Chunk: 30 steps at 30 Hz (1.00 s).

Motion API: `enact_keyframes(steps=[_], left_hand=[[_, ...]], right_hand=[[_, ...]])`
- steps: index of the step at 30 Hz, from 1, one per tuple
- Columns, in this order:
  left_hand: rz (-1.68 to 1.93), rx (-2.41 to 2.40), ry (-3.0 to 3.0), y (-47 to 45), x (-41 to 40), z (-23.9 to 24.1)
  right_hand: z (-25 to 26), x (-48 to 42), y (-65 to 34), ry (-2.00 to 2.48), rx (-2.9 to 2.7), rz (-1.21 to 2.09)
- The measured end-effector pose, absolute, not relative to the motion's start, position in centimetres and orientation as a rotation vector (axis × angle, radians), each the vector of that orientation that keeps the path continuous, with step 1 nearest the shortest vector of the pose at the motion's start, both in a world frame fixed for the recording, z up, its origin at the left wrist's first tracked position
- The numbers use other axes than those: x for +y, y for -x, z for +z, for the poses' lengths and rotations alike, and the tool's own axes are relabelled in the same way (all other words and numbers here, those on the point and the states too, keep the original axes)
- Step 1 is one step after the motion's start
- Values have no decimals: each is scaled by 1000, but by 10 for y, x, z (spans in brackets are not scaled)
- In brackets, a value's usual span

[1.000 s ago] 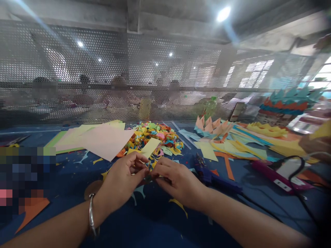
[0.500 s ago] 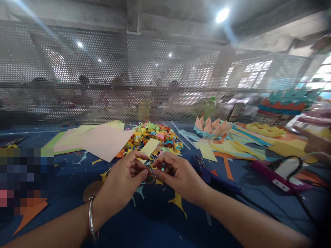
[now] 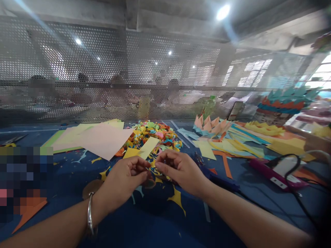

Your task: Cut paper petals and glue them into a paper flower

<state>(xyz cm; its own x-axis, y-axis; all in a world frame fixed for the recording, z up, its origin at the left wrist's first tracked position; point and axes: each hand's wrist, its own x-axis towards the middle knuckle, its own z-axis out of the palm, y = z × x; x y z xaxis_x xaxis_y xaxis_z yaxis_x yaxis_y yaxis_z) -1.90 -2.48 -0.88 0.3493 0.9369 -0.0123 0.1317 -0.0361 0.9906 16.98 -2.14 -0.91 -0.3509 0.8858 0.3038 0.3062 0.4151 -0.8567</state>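
Note:
My left hand (image 3: 126, 179), with a silver bangle at its wrist, has its fingers curled in toward the thumb. Facing it, my right hand (image 3: 181, 170) bends its fingers to its thumb in a pinch. The fingertips are a small distance apart; anything in them is too small or hidden to name. Just beyond them lie a pale yellow paper strip (image 3: 149, 148) and a darker yellow paper piece (image 3: 131, 153), before a heap of small coloured paper pieces (image 3: 152, 130). Beneath my hands, cut paper scraps lie on the dark blue table cover (image 3: 155, 224).
Paper sheets (image 3: 103, 137) are stacked at the left. To the right lie a dark blue glue gun (image 3: 219, 179), a purple power strip (image 3: 279, 175) with cables, paper strips, and pink folded-paper crowns (image 3: 212, 125). A perforated metal screen (image 3: 155, 75) stands behind the table.
My fingertips have moved slightly apart; before, they nearly met over a tiny yellowish bit. More of the darker yellow paper behind my left hand shows. The hand at the far right has withdrawn.

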Motion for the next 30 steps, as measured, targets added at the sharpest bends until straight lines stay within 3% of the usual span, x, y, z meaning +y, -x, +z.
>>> enact_keyframes(steps=[13, 24, 30], left_hand=[[986, 1153, -1341, 25, -19, -6], [996, 1173, -1177, 19, -24, 0], [1016, 1137, -1140, 16, -25, 2]], right_hand=[[2, -8, -202, 1452, -2252, 275], [-8, -4, -202, 1673, -2324, 229], [1, -6, -203, 1524, -2134, 332]])
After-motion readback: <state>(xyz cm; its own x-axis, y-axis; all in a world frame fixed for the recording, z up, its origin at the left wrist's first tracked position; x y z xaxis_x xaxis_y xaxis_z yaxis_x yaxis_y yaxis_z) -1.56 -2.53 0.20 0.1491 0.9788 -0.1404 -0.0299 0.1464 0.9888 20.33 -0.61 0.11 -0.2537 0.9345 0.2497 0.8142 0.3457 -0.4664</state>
